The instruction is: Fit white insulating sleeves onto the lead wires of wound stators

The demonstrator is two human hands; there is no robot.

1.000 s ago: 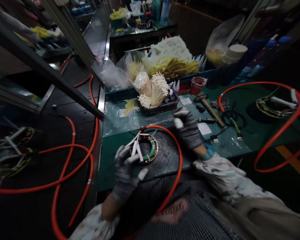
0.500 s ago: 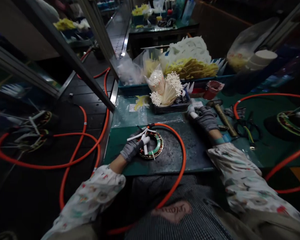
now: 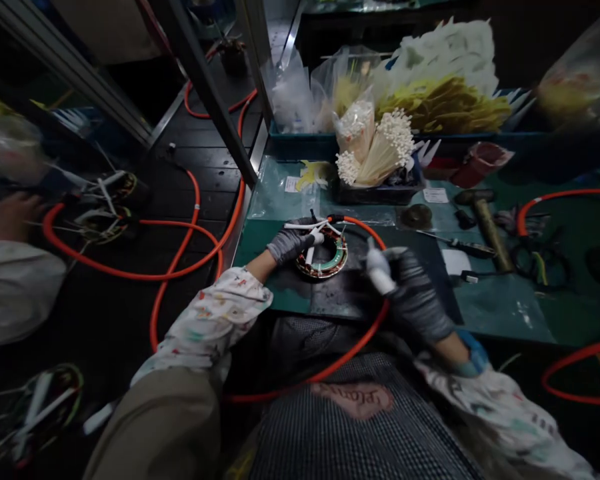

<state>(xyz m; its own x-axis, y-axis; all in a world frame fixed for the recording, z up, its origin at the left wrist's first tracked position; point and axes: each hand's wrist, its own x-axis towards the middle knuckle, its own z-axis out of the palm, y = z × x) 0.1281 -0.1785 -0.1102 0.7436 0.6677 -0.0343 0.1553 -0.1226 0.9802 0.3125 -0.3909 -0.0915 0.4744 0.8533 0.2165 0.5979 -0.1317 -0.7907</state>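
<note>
A ring-shaped motor stator [image 3: 341,257] with copper windings, a green inner ring and white sleeved leads lies on the dark mat. My left hand [image 3: 297,241], in a grey glove with a white-covered thumb, grips its left side and the white sleeves. The thick orange cable [image 3: 377,313] runs from the stator's top, round to the right and down across my lap. To the right of the stator, my right hand [image 3: 405,283] is raised over the mat, its white-covered fingers drawn together. Motion blurs its fingertips, so what they hold is unclear.
Behind stand a black box [image 3: 380,194] of white-tipped sticks and a blue bin [image 3: 305,143] with yellow and white pieces. A hammer [image 3: 490,227], a screwdriver [image 3: 457,245] and scissors [image 3: 527,263] lie right. Another person's hand [image 3: 13,215] and more stators [image 3: 103,223] are left.
My right hand has come back from beside the black box toward the stator, uncovering a dark round item and the screwdriver. My left hand keeps its hold. The camera view has shifted.
</note>
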